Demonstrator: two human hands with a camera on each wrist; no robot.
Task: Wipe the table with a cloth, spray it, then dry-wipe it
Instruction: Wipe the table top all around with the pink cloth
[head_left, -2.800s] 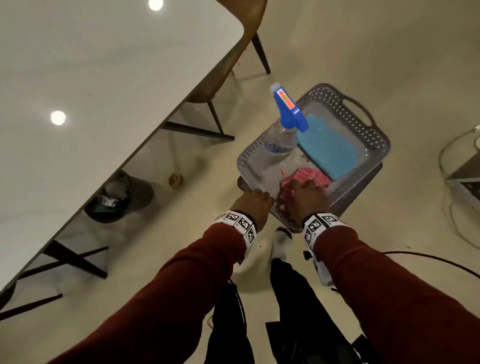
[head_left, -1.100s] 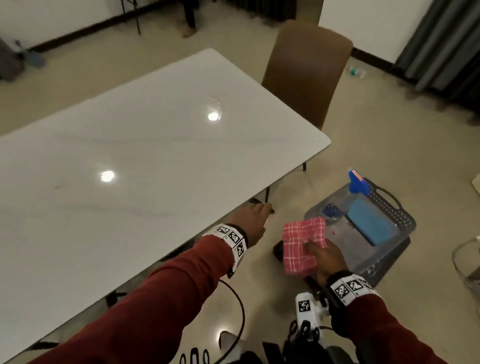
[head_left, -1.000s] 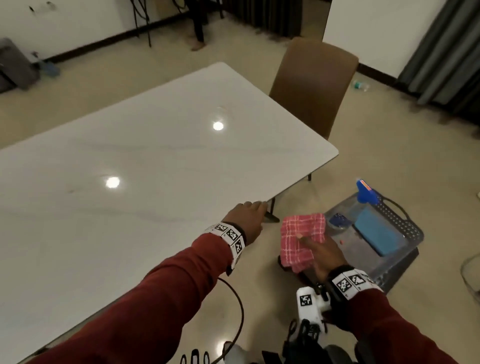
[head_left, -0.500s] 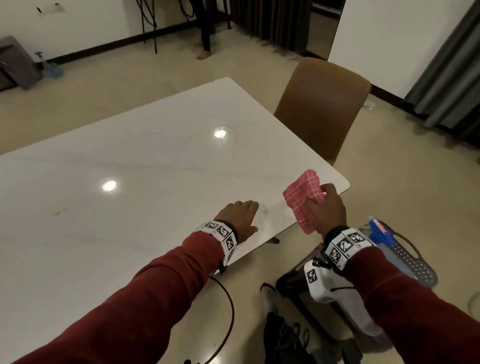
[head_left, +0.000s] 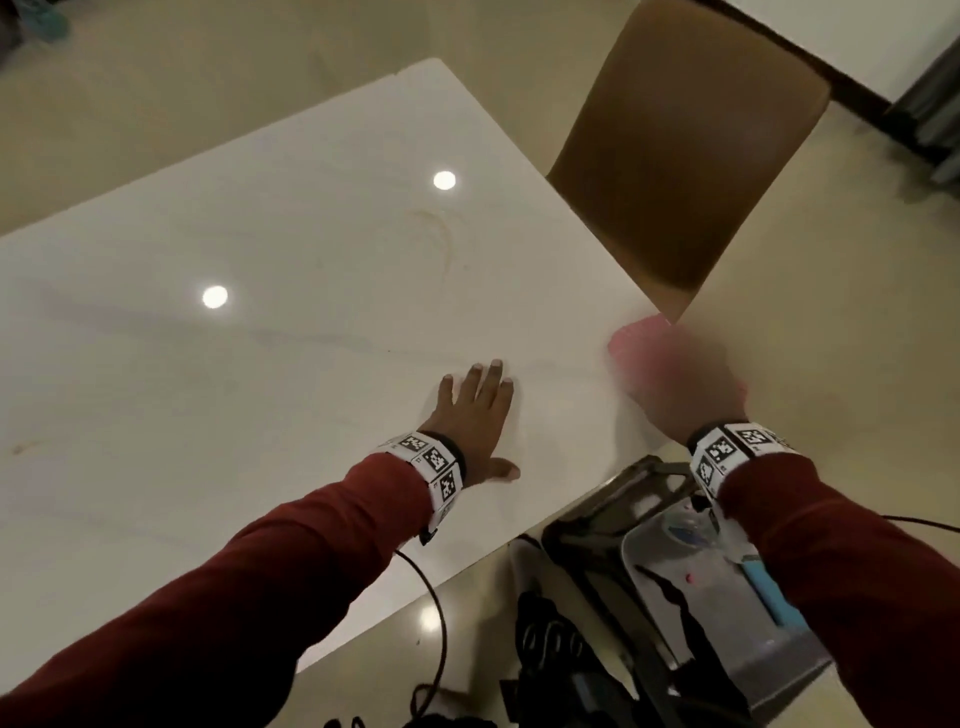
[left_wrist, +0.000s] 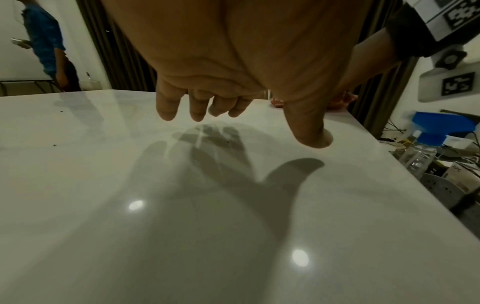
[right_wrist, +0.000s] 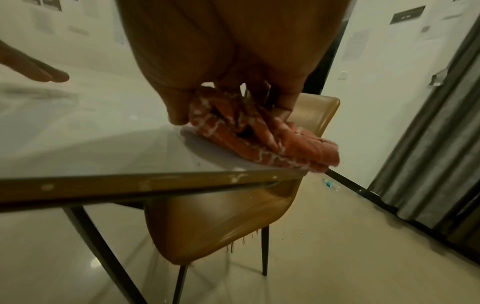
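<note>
Around me lay a glossy beige tiled floor (head_left: 156, 78), a tan moulded chair on thin black legs (head_left: 680, 150), dark grey curtains (right_wrist: 428, 133) and white walls (right_wrist: 376, 41).

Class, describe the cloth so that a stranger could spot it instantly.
Find the white table, then its corner nearest the brown chair. There the right hand grips a bunched cloth, the only red-and-white checked thing on the tabletop.

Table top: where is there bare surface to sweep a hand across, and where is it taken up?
The table is bare beyond the flat left hand, towards the far edge and the far corner beside the brown chair. The near right corner is taken: the right hand presses the red checked cloth there. Small dark specks lie further left.
</note>
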